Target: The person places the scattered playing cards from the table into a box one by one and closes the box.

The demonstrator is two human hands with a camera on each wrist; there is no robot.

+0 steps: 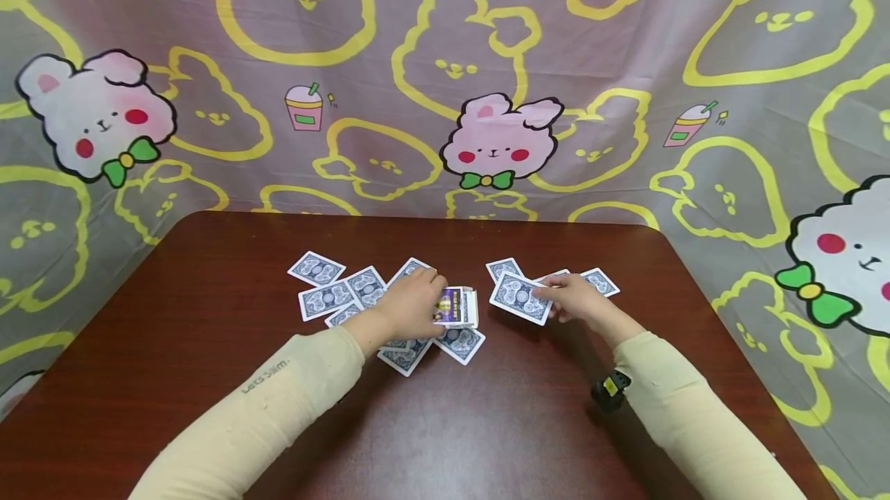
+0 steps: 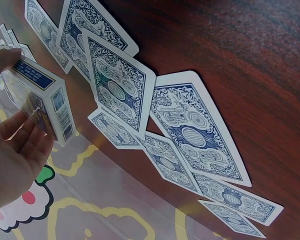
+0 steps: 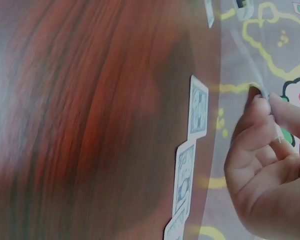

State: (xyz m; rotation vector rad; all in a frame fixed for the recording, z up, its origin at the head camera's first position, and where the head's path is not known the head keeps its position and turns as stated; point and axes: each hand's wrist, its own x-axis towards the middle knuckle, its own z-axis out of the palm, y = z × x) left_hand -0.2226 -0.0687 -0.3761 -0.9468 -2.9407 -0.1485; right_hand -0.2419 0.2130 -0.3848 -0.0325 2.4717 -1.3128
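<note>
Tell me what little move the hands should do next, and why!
Probably, the right hand should bring the pinched card left and line it up with the near end of the card box. That seems right because the left hand holds the box, the end facing the card looks open, and the card is still outside it.

A card box (image 1: 450, 305) (purple front, barcoded end) is held above overlapping blue-backed cards (image 1: 325, 301), face down; right of it, one raised card (image 1: 520, 297) shows its back.
</note>
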